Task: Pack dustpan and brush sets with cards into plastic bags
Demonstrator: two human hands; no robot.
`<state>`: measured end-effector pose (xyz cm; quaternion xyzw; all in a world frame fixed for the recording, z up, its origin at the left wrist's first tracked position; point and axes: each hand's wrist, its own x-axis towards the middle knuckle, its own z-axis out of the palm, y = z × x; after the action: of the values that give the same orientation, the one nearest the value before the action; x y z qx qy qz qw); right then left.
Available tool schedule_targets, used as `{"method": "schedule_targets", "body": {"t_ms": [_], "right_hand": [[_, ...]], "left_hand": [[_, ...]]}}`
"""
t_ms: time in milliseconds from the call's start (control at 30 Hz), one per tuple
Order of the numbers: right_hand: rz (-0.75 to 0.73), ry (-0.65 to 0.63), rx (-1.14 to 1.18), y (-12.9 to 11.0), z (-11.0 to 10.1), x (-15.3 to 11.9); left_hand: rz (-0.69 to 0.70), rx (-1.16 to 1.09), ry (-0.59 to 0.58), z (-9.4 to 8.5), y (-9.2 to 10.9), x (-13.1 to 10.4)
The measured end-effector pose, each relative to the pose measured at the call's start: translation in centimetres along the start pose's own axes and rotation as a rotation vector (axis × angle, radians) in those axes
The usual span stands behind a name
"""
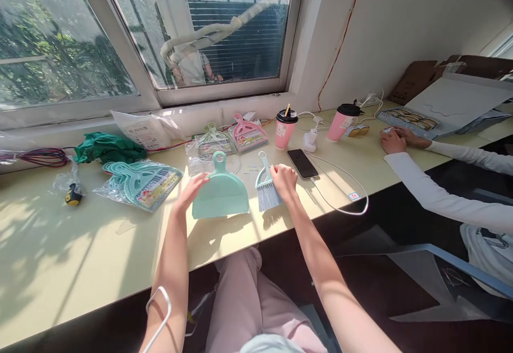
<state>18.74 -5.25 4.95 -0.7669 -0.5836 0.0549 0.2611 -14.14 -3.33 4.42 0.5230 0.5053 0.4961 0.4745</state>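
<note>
A mint-green dustpan (221, 193) is held up near the table's front edge, its looped handle pointing away from me. My left hand (193, 190) grips it by its upper left edge, fingers behind or along the rim. To its right, a small hand brush (267, 195) with a pale green frame and grey bristles hangs bristles down. My right hand (284, 180) is closed on the right side of that brush; its fingertips are partly hidden. The dustpan and the brush are apart, and a brush shadow falls on the table below.
Packaged green dustpan sets (140, 185) lie left, beside green cloth (108, 147) and a yellow-black tool (73, 195). Behind are a pink set (249, 133) and two pink cups (286, 131). A phone (302, 164) with a cable lies right. A co-worker's hands (395, 140) rest farther right.
</note>
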Motion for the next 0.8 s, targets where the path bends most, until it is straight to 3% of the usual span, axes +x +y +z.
{"method": "schedule_targets", "body": {"t_ms": [133, 233, 400, 533, 633, 733, 800], "right_hand": [[-0.034, -0.16, -0.191, 2.5, 0.0, -0.1], [-0.092, -0.098, -0.225, 3.7, 0.4, 0.2], [-0.096, -0.109, -0.16, 4.8, 0.7, 1.4], [-0.06, -0.051, 0.296, 5.5, -0.4, 1.3], [-0.158, -0.112, 0.721, 5.5, -2.0, 0.8], [-0.254, -0.195, 0.985, 4.0, -2.9, 0.5], [-0.279, -0.245, 1.092, 2.2, -2.5, 0.3]], "left_hand": [[0.143, 0.36, -0.158, 2.9, -0.5, -0.4], [0.241, 0.527, -0.172, 3.0, -1.2, -0.3], [0.242, 0.734, -0.293, 2.6, -1.5, -0.1], [0.238, 0.558, -0.146, 2.9, -1.3, 0.1], [0.181, 0.401, 0.027, 2.8, -1.6, 0.6], [0.247, 0.248, 0.143, 2.6, -1.8, 1.2], [0.279, 0.185, 0.138, 2.6, -1.8, 1.3]]}}
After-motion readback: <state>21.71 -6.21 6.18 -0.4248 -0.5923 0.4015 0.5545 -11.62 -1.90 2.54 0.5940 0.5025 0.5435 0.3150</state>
